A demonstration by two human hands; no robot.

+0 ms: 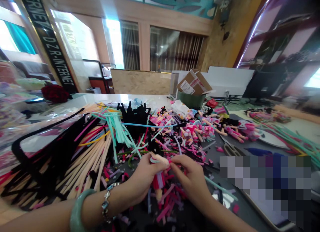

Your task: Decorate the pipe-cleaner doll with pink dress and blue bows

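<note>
My left hand (142, 177), with a green bangle and a bracelet on its wrist, is closed around a small fuzzy-stem doll (160, 183). The doll has a pale fuzzy part at the top, a pink and lilac body, and hangs down below my fingers. My right hand (191, 178) pinches a small pink piece (170, 161) against the doll's right side. Whether that piece is joined to the doll is hidden by my fingertips. Pink and purple stem clippings (167, 205) lie scattered on the dark mat under both hands.
Beige fuzzy stems (87, 162), black stems (45, 155) and teal stems (116, 128) lie left. Several small dolls (197, 130) are heaped behind my hands. Scissors (231, 148), a blue tool (257, 152) and a blurred-out device (265, 195) lie right. A cardboard box (193, 82) stands behind.
</note>
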